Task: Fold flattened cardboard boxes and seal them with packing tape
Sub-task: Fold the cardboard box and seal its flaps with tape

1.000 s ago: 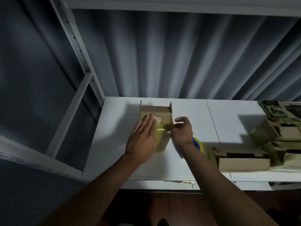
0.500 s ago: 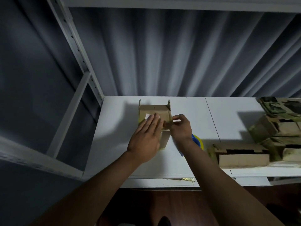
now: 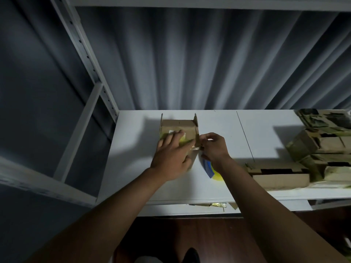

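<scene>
A small brown cardboard box (image 3: 179,128) stands on the white table surface (image 3: 133,149), towards its far middle, with two narrow flaps sticking up at its far corners. The person's left hand (image 3: 171,158) lies flat across the top of the box, fingers straight and spread a little, pressing down on a strip of yellowish translucent packing tape (image 3: 185,142) that runs across the closed flaps towards the box's right edge. The right hand (image 3: 213,147) is just beside the right side of the box, its fingers curled and its thumb and fingertips pinching the end of the tape where it goes over that edge; the exact contact is small and partly blurred. Below the right wrist, resting on the table, lies a blue and yellow tape roll (image 3: 212,170), partly hidden by the forearm. Farther to the right, well apart from the box being worked on, an open low cardboard box (image 3: 279,175) sits near the front edge of the table, and behind it a heap of cardboard boxes with greenish tape (image 3: 321,143) fills the right end. Grey pleated curtains (image 3: 190,63) hang behind the table, and a white metal shelving upright (image 3: 83,54) rises at the left.
</scene>
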